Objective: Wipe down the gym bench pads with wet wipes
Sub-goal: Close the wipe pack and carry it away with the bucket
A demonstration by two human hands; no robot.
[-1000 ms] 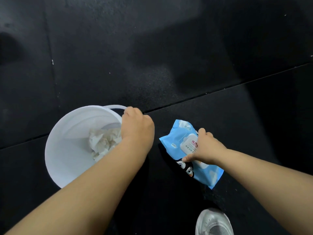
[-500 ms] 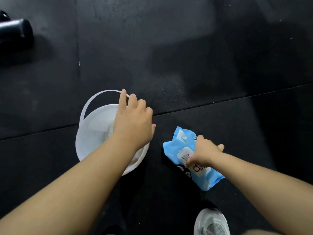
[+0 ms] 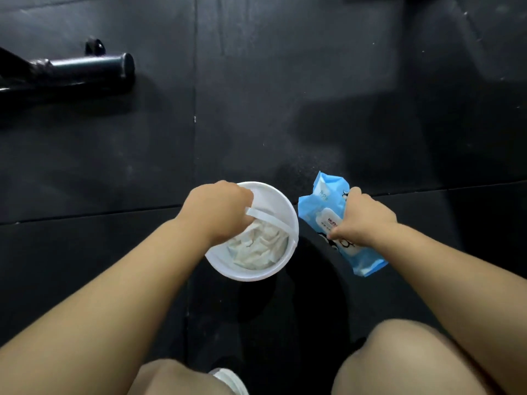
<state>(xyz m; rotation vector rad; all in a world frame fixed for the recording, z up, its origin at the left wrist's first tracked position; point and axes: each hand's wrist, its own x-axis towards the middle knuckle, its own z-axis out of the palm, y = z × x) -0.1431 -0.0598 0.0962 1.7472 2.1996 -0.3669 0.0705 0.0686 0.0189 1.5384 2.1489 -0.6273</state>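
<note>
A small white bucket (image 3: 281, 203) hangs over the black floor, with crumpled used wipes (image 3: 256, 248) inside it. My left hand (image 3: 216, 212) grips the bucket's white handle (image 3: 273, 222), fingers curled round it. Just right of the bucket is a blue pack of wet wipes (image 3: 326, 201) with a white flip lid. My right hand (image 3: 362, 218) grips the pack from above, and the pack tilts with one end raised. No bench pad is in view.
A black metal frame foot (image 3: 85, 68) of gym equipment lies on the rubber floor mats (image 3: 256, 95) at the upper left. My bare knees (image 3: 405, 357) and a white shoe (image 3: 231, 380) fill the bottom edge. Mat seams cross the floor.
My left hand went from the bucket's rim to gripping its handle, and the bucket turned upright off the floor. My right hand closed round the wipes pack and raised it. The view rose.
</note>
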